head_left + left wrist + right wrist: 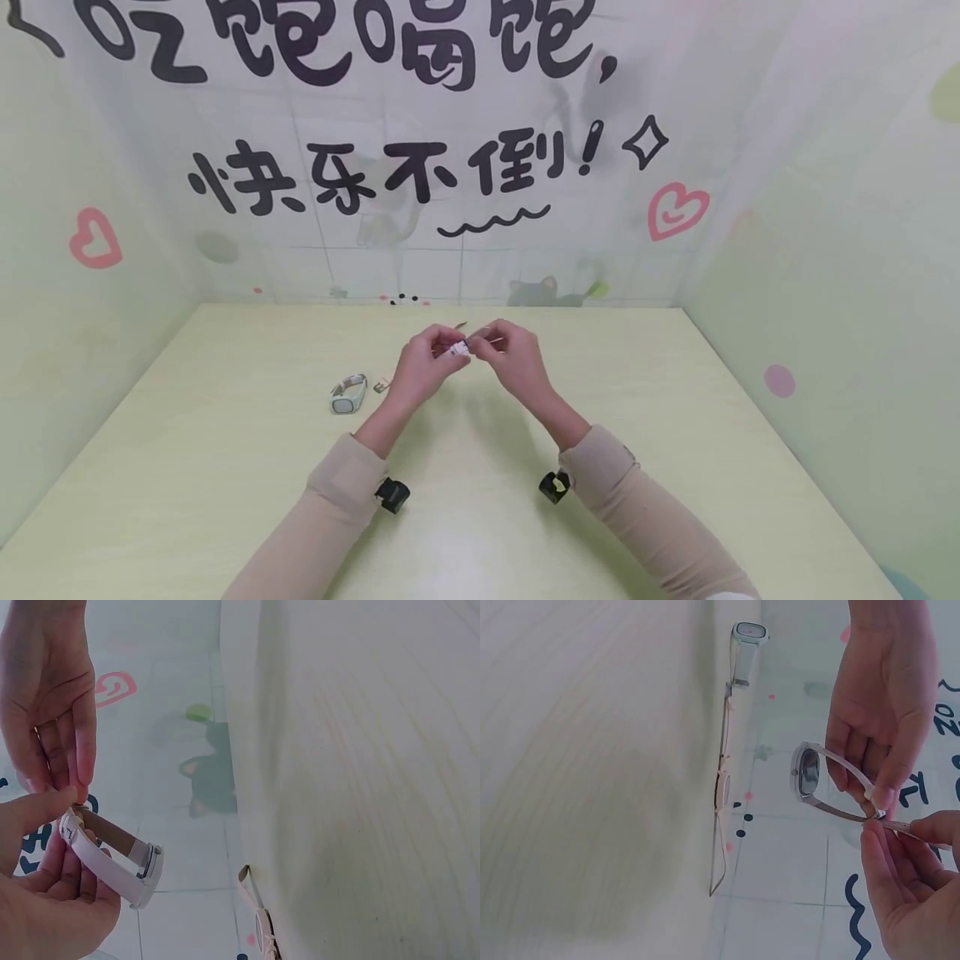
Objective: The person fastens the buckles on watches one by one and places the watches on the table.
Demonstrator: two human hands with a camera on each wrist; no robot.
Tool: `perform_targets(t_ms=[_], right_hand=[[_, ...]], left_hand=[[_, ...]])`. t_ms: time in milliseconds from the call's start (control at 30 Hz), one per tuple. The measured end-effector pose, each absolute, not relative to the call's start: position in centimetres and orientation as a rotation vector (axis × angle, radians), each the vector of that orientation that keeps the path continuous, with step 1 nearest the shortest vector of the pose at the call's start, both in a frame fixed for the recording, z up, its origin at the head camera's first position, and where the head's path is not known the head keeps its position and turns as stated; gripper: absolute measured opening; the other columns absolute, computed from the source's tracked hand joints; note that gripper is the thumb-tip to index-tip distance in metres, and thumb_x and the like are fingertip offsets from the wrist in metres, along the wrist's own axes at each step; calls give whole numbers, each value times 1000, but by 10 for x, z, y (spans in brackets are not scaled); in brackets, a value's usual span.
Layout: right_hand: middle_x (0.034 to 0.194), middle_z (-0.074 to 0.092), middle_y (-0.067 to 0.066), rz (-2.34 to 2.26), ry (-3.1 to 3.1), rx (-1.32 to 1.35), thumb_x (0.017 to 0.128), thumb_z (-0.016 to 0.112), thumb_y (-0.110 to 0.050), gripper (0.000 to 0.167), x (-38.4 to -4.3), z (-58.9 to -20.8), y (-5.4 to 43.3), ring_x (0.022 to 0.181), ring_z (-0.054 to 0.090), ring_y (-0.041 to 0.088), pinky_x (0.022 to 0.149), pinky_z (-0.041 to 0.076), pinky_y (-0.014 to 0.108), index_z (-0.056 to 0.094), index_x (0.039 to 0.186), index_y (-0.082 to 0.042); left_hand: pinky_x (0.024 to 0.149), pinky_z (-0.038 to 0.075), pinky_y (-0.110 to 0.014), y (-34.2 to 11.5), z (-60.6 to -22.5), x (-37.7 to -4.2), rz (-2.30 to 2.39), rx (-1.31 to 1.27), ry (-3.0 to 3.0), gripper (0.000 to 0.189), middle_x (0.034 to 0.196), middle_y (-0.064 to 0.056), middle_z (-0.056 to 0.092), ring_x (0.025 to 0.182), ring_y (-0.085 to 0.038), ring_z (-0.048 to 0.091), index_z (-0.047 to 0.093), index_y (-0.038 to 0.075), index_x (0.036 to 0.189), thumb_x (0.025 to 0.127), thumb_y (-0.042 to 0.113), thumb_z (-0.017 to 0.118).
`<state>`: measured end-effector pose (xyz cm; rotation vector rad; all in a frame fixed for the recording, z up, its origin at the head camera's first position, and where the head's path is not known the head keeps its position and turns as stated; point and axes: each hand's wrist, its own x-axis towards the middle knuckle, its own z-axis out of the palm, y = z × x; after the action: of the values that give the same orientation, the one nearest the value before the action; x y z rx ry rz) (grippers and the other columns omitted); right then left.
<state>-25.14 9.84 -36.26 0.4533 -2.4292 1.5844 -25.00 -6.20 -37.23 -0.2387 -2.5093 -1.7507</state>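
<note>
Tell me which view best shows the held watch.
The right wrist view: the watch shows its dark face and both strap sides. The left wrist view has the straps, with the case edge-on; the head view shows little, between left hand and right hand.

You worked in a small, booth-like space: a pale table (187,467) met a printed backdrop (262,275) with black Chinese lettering (423,179) and pink hearts (78,244), between spotted side walls (847,333). Home or workplace couldn't be told.
</note>
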Motion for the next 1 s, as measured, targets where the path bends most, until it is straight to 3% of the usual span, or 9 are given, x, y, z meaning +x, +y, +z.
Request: perform_targets(t_ms=[100,167,300,533,700,867,1000], right_hand=[[97,73,22,1756,-2371,430,95,64,-7,12,-253,-360,102,87,74,32,77,62,31,67,96,5],[99,72,24,1855,-2340,409,96,62,-6,13,-255,-359,104,84,74,24,78,62,31,66,98,6],[102,71,26,1979,-2307,387,97,61,-6,15,-255,-357,108,80,71,9,79,62,30,65,101,8],[110,69,23,1890,-2309,511,94,67,-9,19,-255,-355,113,99,71,29,88,60,33,65,108,4],[109,71,24,1839,-2236,621,91,70,-5,25,-256,-354,114,100,70,19,88,58,25,61,113,3],[105,72,23,1790,-2188,663,90,72,-4,24,-256,-356,115,91,70,7,82,59,22,61,110,2],[103,73,20,1719,-2178,692,89,72,-5,24,-255,-355,116,91,72,13,81,60,24,64,111,2]], left_hand=[[91,56,-33,-62,-372,-250,-1724,-300,-2506,32,115,-17,67,104,-27,64,61,3,120,89,2,70],[96,56,-39,-62,-371,-250,-1699,-325,-2502,32,114,-17,69,105,-28,65,60,4,120,90,2,69],[94,57,-40,-64,-370,-249,-1666,-343,-2500,27,112,-15,71,104,-28,68,61,5,116,91,7,70],[81,58,-29,-67,-369,-247,-1688,-376,-2502,18,108,-14,73,95,-22,69,68,5,108,93,14,71],[80,55,-23,-70,-371,-249,-1790,-390,-2492,22,110,-14,73,90,-15,66,70,5,111,93,17,71],[92,56,-27,-71,-370,-249,-1954,-332,-2478,30,121,-14,70,105,-18,68,68,5,120,93,19,71],[99,55,-32,-71,-367,-248,-2023,-275,-2456,32,124,-13,69,113,-22,66,66,5,122,94,18,70]])
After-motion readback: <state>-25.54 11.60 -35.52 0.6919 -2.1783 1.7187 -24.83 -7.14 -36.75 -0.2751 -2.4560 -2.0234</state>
